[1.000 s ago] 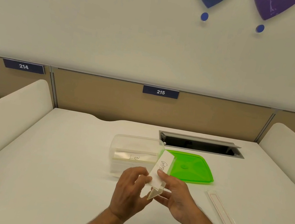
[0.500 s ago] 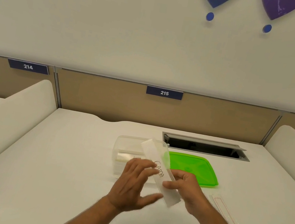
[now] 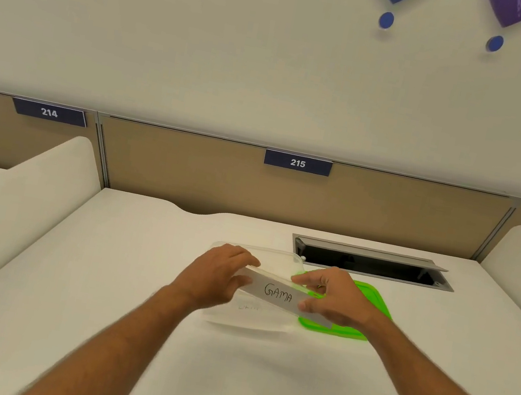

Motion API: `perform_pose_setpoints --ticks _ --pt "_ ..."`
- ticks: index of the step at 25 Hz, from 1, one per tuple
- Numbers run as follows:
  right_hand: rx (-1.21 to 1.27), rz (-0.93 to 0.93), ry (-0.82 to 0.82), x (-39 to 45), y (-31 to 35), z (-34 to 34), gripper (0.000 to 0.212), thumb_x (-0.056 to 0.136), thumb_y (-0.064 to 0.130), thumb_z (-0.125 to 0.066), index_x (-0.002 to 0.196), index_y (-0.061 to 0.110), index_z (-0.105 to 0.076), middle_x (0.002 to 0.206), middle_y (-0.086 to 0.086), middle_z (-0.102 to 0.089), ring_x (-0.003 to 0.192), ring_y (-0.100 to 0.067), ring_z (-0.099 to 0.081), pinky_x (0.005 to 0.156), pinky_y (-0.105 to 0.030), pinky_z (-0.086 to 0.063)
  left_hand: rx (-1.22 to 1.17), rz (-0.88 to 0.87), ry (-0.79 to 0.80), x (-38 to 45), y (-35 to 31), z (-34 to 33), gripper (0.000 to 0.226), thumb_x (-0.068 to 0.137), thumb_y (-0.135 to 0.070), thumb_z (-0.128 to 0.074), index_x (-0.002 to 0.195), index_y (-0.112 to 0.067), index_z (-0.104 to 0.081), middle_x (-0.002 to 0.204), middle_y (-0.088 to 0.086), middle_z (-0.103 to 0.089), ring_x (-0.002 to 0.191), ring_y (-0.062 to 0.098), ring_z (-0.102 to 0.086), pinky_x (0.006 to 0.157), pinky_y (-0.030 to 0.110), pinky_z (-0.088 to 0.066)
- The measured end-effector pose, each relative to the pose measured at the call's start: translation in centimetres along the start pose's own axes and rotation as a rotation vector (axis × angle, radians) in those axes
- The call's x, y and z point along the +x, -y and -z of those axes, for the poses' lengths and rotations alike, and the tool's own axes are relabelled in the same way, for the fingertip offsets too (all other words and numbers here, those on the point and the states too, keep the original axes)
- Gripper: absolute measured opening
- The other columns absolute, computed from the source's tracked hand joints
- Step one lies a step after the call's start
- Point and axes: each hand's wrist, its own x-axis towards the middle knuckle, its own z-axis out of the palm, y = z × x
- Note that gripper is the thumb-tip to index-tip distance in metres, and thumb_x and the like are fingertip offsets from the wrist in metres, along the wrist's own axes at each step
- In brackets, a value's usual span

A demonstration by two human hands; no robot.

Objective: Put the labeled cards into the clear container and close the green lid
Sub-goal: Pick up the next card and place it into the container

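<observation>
A long white card lettered "GAMA" (image 3: 277, 293) lies level across the open top of the clear container (image 3: 280, 257). My left hand (image 3: 217, 276) grips its left end and my right hand (image 3: 335, 296) pinches its right end. The container stands on the white desk with its near wall partly behind the card; faint writing of another card (image 3: 248, 307) shows through that wall. The green lid (image 3: 370, 298) lies flat on the desk just right of the container, partly under my right hand.
An open cable slot (image 3: 369, 263) is sunk into the desk behind the lid. White rounded dividers (image 3: 20, 189) rise on both sides, and a tan partition with plate 215 (image 3: 297, 162) closes the back.
The card turned from tilted to level and moved forward over the container. Both hands now hold its ends. The view shifted, and the red-printed strip on the right is out of sight.
</observation>
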Motion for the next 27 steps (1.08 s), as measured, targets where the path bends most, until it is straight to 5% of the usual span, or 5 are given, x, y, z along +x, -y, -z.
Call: perform_pose_setpoints --ticks 8,17,27 --pt "-0.354 0.092 0.029 5.7 0.6 -0.6 0.050 0.081 0.024 -0.074 0.129 0.028 -0.061 0.132 0.005 -0.060 0.126 -0.016 -0.049 0.104 -0.025 -0.036 0.021 0.181 0.135 1.8 3.3 -0.5 0.026 0.098 -0.021 -0.057 0.123 -0.022 -0.063 0.123 -0.005 -0.063 0.109 0.019 -0.057 0.085 0.035 -0.051" --pt "-0.504 0.110 0.161 10.6 -1.0 -3.5 0.051 0.082 0.023 -0.074 0.130 0.027 -0.059 0.131 0.003 -0.061 0.119 -0.016 -0.053 0.100 -0.027 -0.041 0.092 0.346 0.452 3.5 6.0 -2.3 0.029 0.091 -0.028 -0.066 0.119 -0.026 -0.065 0.120 -0.003 -0.066 0.110 0.022 -0.060 0.088 0.032 -0.048" --pt "-0.620 0.112 0.322 12.5 -2.0 -6.4 0.053 0.079 0.024 -0.072 0.131 0.024 -0.059 0.123 -0.001 -0.065 0.114 -0.021 -0.054 0.094 -0.031 -0.046 0.231 0.336 0.697 4.6 6.4 -4.4 0.032 0.084 -0.024 -0.072 0.115 -0.023 -0.067 0.119 0.004 -0.062 0.103 0.025 -0.062 0.085 0.035 -0.053"
